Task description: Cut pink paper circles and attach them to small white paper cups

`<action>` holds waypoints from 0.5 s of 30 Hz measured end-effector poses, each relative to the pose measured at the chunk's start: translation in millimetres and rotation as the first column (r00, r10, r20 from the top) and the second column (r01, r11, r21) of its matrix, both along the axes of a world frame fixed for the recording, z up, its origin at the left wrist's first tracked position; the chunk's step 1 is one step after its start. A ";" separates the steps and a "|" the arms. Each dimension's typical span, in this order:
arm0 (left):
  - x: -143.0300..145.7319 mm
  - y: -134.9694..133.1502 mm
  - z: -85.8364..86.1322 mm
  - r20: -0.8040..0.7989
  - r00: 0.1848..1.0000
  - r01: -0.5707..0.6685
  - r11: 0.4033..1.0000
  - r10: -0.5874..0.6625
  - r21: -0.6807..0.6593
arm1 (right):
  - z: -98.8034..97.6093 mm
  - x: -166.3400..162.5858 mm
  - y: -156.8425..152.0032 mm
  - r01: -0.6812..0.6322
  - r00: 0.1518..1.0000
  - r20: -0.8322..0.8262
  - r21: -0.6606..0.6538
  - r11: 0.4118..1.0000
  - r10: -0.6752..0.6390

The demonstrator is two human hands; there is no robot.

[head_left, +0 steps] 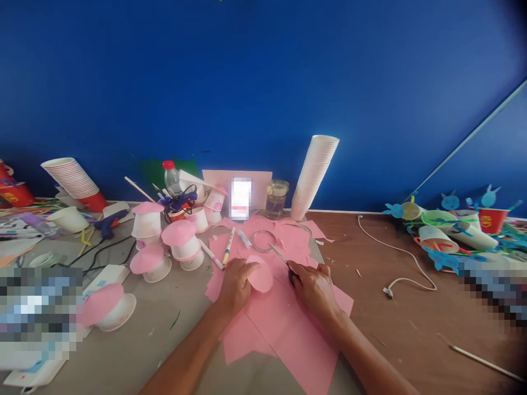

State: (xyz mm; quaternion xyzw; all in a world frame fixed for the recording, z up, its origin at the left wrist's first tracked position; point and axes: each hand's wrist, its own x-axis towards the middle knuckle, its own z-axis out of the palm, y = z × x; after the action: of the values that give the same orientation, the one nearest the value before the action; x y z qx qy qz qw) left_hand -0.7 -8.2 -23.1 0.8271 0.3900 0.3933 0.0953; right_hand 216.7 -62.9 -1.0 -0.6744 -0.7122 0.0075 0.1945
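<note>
My left hand (237, 286) is closed on the edge of a round pink paper disc (262, 276), thumb on top. In my right hand (315, 286) is a pair of scissors (282, 257), its dark handles partly hidden by the fingers and its blades pointing up and left, apart from the disc. Beneath both hands lie overlapping pink paper sheets (304, 345). A thin ring (254, 241) rests on the paper beyond the scissor tips. Two markers, one a yellow-banded marker (229, 247), lie past my left hand.
Several white paper cups with pink paper tops (180, 235) stand at left. Behind are a phone (241, 200), a glass jar (277, 198) and a tall leaning cup stack (316, 175). A glue gun (110, 223) sits further left. A white cable (405, 253) and decorated cups (438, 238) are at right.
</note>
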 end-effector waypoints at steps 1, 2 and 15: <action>0.3 -0.6 -1.9 -0.007 1.000 0.026 0.998 -0.027 -0.051 | 1.1 0.1 -0.3 0.010 1.000 0.015 -0.008 1.000 -0.010; 0.7 -1.4 -3.4 -0.005 0.999 0.045 0.994 -0.046 -0.099 | 2.1 0.2 -0.5 0.021 0.999 0.032 -0.017 1.000 -0.020; 1.6 -13.1 20.8 -0.013 0.949 0.280 0.864 -0.314 -0.419 | 5.8 5.8 0.3 0.180 0.967 0.205 -0.128 0.975 -0.152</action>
State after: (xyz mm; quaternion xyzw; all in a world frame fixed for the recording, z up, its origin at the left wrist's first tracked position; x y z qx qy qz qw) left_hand 0.9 -21.3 -2.4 0.8536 0.3357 0.2491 0.3108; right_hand 222.5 -62.5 4.7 -0.7417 -0.6662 -0.0227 0.0745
